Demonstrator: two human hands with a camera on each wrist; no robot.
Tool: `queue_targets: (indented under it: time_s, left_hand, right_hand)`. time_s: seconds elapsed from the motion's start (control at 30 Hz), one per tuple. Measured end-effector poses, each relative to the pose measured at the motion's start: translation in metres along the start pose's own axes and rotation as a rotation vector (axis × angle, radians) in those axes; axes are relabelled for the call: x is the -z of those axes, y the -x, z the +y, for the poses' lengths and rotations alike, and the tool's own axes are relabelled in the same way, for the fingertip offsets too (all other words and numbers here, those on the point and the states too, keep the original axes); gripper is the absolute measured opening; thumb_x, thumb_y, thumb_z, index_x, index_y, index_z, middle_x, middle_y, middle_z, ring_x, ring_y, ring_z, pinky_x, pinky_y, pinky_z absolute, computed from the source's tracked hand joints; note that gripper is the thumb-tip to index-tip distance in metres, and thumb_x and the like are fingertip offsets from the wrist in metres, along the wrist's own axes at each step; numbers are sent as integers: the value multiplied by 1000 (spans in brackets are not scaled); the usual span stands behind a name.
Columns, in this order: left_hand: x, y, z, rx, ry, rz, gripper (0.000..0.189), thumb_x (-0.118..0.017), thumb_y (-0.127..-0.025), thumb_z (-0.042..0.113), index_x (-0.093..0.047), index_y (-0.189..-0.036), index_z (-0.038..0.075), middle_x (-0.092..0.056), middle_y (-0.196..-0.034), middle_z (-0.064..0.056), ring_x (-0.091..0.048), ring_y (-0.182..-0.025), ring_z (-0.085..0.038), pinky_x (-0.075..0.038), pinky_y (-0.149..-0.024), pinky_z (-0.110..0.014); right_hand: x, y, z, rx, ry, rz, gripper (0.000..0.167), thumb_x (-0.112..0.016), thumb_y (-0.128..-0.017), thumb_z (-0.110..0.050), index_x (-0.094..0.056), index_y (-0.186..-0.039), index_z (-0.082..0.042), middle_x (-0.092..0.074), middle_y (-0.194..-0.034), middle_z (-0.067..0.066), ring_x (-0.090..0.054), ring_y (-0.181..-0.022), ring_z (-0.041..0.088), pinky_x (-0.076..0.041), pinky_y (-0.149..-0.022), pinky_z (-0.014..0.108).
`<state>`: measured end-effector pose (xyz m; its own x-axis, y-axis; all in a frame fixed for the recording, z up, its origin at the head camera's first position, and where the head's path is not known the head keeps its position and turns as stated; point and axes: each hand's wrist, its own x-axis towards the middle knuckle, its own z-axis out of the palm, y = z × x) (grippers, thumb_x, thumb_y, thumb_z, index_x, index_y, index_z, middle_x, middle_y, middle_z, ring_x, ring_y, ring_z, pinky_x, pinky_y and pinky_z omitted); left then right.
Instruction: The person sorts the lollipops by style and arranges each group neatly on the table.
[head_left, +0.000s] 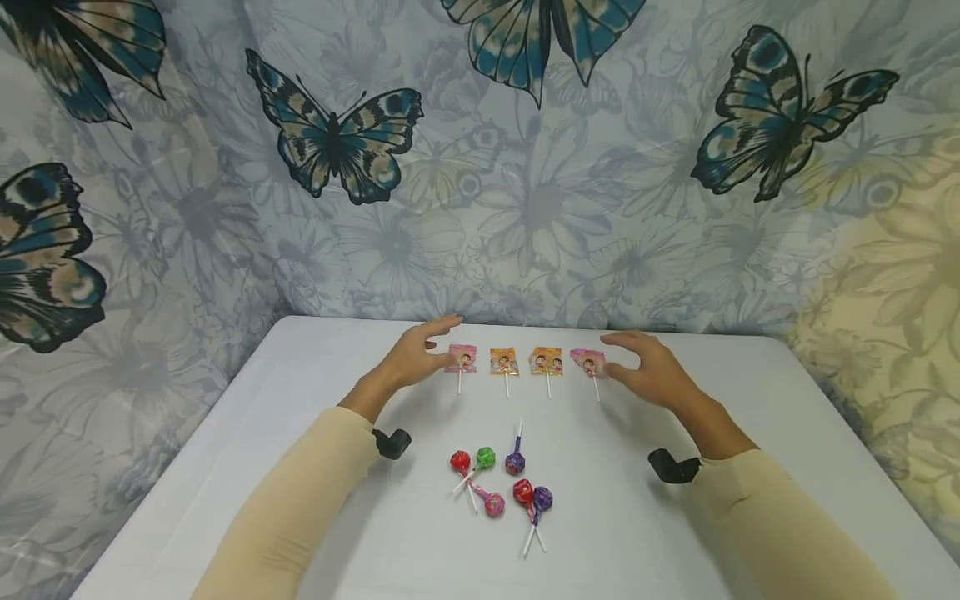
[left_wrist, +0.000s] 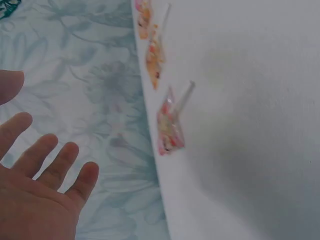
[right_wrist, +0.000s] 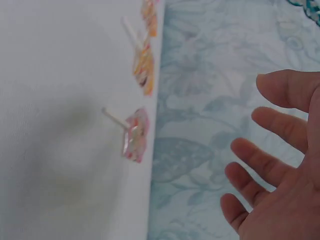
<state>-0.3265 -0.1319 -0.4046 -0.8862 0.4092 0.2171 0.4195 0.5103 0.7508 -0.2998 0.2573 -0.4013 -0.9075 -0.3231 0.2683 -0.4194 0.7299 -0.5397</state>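
"How's the left hand (head_left: 417, 355)?"
"Fingers spread wide, just beside the left pink lollipop (head_left: 464, 358)."
"And the right hand (head_left: 657, 370)?"
"Just as wide — beside the right pink lollipop (head_left: 588, 362)."
"What lies between?"
"Two orange lollipops (head_left: 504, 362), same row, near the far edge of the table (head_left: 600, 475). Nearer — six round lollipops (head_left: 522, 492)."

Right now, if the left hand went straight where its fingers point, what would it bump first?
Probably the flowery wall behind the white table. The left hand points toward the table's back edge, though depth is unclear.
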Motion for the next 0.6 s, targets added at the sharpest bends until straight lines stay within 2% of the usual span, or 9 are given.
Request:
queue_targets:
  time_s: [0.13,0.27,0.47,0.6]
  left_hand:
    - [1,13,12,-92,-5,7,59,-69,-86,10,-49,-141,5,-40,-148,-12,-44,-129,-29,-42,-98,-46]
    - [4,30,25,-157,-13,22,58,-70,-86,10,-50,-140,5,-44,-145,-10,-42,-131,-25,-41,-98,-46]
    - [2,60,40,-195,-13,47,58,-71,-85,11,-52,-140,7,-49,-141,-5,-44,-129,-21,-42,-97,-44]
    - [-5,78,44,-204,3,50,57,-71,-85,10,-53,-139,10,-51,-140,-5,-48,-125,-21,-43,-96,-44]
  right_hand:
    - [8,11,-14,34,-8,10,42,-68,-89,-13,-59,-129,0,-54,-129,21,-43,-122,44,-33,-94,65]
    - [15,23,-32,47,-18,15,43,-67,-90,-17,-59,-130,-3,-53,-131,19,-42,-123,43,-33,-94,66]
    - [19,46,-60,56,-19,21,45,-69,-90,-20,-59,-131,-5,-53,-132,16,-42,-123,40,-36,-92,65]
    - [16,62,-72,129,-42,77,44,-72,-88,-13,-61,-129,-5,-55,-128,11,-46,-120,35,-39,-90,60]
